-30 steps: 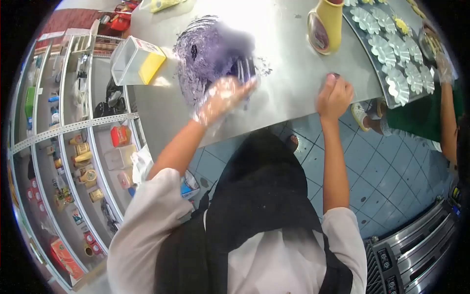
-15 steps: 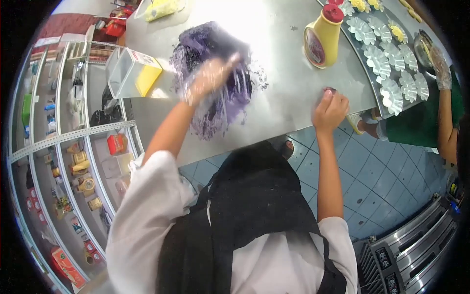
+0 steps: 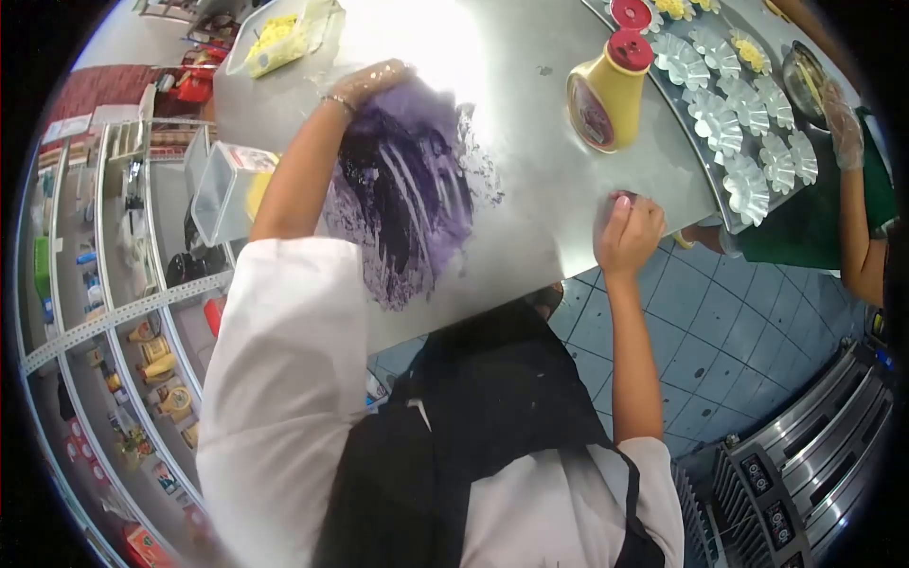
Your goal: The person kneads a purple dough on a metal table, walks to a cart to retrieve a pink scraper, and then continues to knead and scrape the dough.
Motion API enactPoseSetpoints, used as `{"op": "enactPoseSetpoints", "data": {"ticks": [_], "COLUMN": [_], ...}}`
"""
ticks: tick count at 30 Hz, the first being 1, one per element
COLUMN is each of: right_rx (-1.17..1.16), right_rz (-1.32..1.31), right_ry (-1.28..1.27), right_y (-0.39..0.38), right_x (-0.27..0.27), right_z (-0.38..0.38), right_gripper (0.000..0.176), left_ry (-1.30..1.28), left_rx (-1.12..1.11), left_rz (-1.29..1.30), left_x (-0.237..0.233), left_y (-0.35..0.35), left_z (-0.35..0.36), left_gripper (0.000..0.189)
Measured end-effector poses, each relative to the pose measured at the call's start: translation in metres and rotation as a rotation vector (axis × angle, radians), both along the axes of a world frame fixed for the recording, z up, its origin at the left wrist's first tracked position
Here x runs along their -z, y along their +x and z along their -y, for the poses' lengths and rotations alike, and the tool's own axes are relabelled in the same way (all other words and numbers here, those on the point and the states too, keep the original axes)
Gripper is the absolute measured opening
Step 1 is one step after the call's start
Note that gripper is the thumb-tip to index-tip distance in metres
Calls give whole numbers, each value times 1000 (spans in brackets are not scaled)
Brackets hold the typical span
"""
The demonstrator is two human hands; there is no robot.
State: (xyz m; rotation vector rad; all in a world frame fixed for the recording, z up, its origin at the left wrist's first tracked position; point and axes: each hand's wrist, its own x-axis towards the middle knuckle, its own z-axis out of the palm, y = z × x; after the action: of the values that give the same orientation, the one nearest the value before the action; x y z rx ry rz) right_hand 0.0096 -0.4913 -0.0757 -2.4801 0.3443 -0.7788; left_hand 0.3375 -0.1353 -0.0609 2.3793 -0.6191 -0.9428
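Note:
My left hand (image 3: 371, 83), in a clear plastic glove, lies with fingers stretched along the far edge of a sticky purple paste (image 3: 402, 180). Its palm side is hidden against the paste, which is smeared over the steel table (image 3: 530, 218) in long streaks. My bare right hand (image 3: 632, 232) rests at the table's near edge, fingers curled in. Whatever it may hold is hidden. Beyond that hand stands a yellow bottle (image 3: 611, 95) with a red cap.
A clear plastic container (image 3: 237, 194) stands left of my forearm. Farther back is a plastic bag with yellow contents (image 3: 275, 45). At right, a tray (image 3: 677, 123) bears several fluted tins (image 3: 715, 121). Another person's gloved hand (image 3: 841, 123) is by a metal bowl (image 3: 805, 83). Shelves (image 3: 114, 293) line the left.
My left hand has moved away from me and leftward, to the far side of the purple paste. The right hand stays at the table edge. The camera view has shifted slightly.

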Motion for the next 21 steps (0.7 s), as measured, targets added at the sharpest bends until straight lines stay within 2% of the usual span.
{"op": "enactPoseSetpoints", "data": {"ticks": [1,2,4,5,7,8,9,12,13,15,16,18,19,20,21], "right_rx": [3,9,-4,-9,-26,-27,-28,-26,-18,-11,-11,-7,-8,-4,3], "right_rz": [1,8,20,30,43,59,75,95,91,93,84,60,57,53,47], "right_ry": [7,16,46,62,83,78,72,64,50,32,31,23,16,7,1], "right_y": [2,5,5,5,4,4,4,6,5,5,5,6,4,4,5], "right_x": [0,0,-1,-3,-5,-6,-6,-4,-3,-4,-5,-7,-6,-4,-2], "right_z": [-2,-3,-5,-4,-3,-3,-3,-4,-4,-5,-6,-5,-4,-4,-4], "right_gripper": [27,27,26,26,25,26,27,28,29,29,29,29,29,29,29], "left_ry": [-115,-96,189,284,435,491,498,-94,-87,135,40,81,222,215,-50], "left_rx": [-27,198,-153,-142,-268,-406,-420,-489,-499,-720,-694,-833,-982,-981,-1024], "left_rz": [-41,175,-48,3,-82,-220,-219,593,595,701,827,678,391,390,195], "left_x": [-3,-18,-94,-84,-95,-117,-117,-93,-93,-94,-96,-94,-86,-59,-16], "left_y": [-34,-68,-163,-189,-236,-259,-281,-330,-327,-296,-276,-219,-187,-162,-141], "left_z": [7,13,68,49,47,63,58,31,20,-10,-19,-50,-75,-100,-127], "left_gripper": [44,44,44,42,39,36,36,59,59,34,39,42,41,41,41]}}
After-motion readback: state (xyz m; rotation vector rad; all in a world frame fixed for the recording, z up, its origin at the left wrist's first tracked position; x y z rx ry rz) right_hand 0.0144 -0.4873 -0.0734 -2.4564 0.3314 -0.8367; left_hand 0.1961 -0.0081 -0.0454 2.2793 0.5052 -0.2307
